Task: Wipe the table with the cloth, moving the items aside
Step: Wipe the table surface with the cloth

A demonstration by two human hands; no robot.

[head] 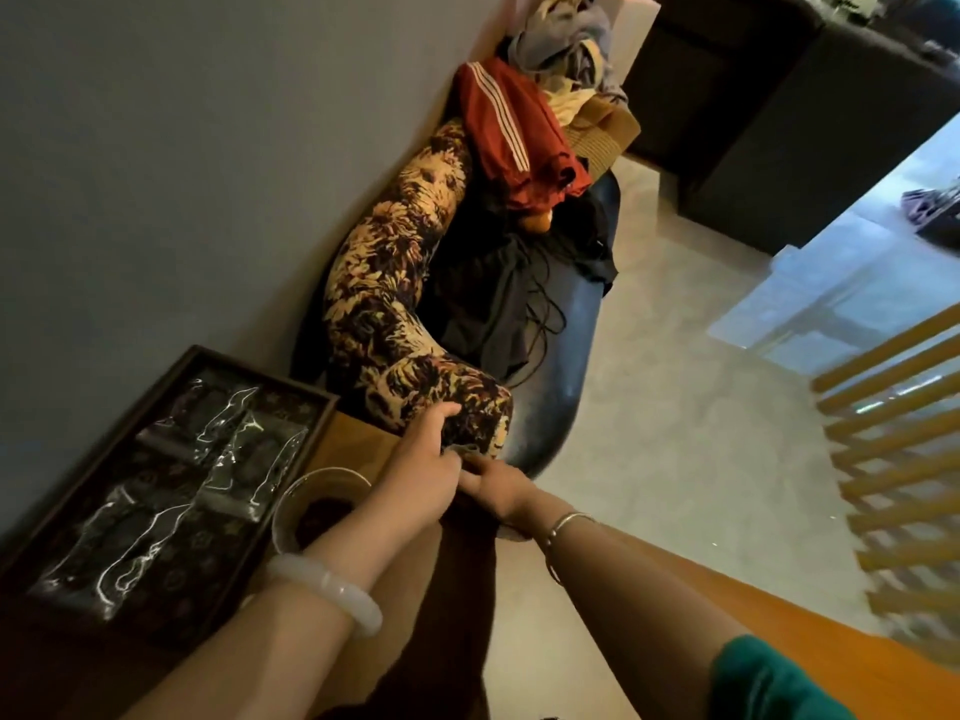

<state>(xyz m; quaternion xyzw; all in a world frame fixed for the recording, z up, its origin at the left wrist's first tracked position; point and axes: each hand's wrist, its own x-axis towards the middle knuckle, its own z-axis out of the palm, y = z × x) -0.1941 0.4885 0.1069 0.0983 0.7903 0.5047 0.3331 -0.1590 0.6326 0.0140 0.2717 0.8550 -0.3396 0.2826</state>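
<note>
Both hands meet at frame centre, at the far corner of the wooden table (358,433). The left hand (426,459) curls over a small dark object, perhaps the cloth (462,449), too hidden to tell its shape or long axis. The right hand (498,488) touches the left; its grip cannot be told. A glass bowl (291,504) sits beside the left forearm, a dark tray (291,402) at lower left.

Glossy clear plastic bags (228,459) lie in a dark wooden tray (171,371); floral woven cushion (400,272).
</note>
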